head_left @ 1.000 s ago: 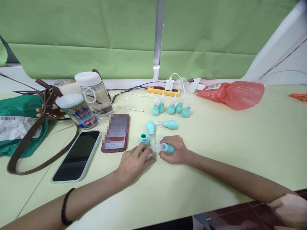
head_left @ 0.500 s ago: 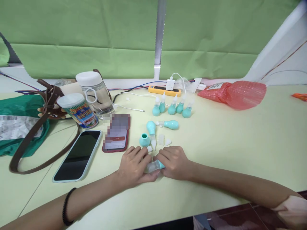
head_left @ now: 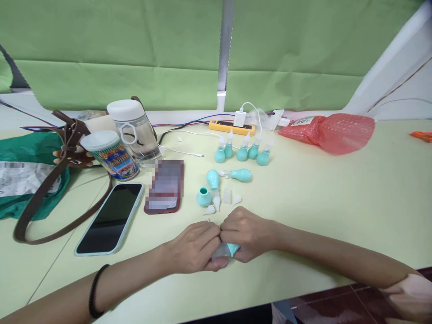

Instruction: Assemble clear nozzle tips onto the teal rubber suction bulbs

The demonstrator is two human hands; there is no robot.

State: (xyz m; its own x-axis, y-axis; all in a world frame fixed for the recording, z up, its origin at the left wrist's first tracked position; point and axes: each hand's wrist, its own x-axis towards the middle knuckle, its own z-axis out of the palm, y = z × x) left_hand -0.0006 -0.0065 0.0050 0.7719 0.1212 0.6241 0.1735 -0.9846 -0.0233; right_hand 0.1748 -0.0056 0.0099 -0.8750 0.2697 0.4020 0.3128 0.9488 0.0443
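Left hand (head_left: pixel 195 246): clamped on a clear tube (head_left: pixel 220 250), fingers over the top, thumb along the near side, a hold that seemed meant to stop so smooth a part from turning.
Right hand (head_left: pixel 248 234): curled into a fist around a teal bulb (head_left: pixel 233 249), hiding most of it. Knuckles all but met, which would let each hand brace the other.
Held pair: low over the near part of the pale table (head_left: pixel 320 198), centred before the person, probably for steadiness. Whether tube and bulb were joined, I couldn't tell.
Dark phone (head_left: pixel 110 220): flat beyond the left forearm, likely put there to leave the hands room.
Loose bits: two white nozzles (head_left: pixel 210 210) and a short clear piece (head_left: pixel 227 195) lay past the knuckles, I'd say within easy reach.
Open bulb (head_left: pixel 204 198): mouth up, its squat base apparently letting it stand unaided.
Lying bulbs: an upper bulb (head_left: pixel 213 179) pointed its tip nearward; beside it a sideways bulb (head_left: pixel 241 175) had its clear end leftward. Tipped over, neither looked apt to fall.
Standing bulbs (head_left: pixel 219 155): five, tips up, clustered as though kept apart from the loose parts.
Yellow power strip (head_left: pixel 216 126): behind those, against the wall, perhaps to keep cables clear of elbows.
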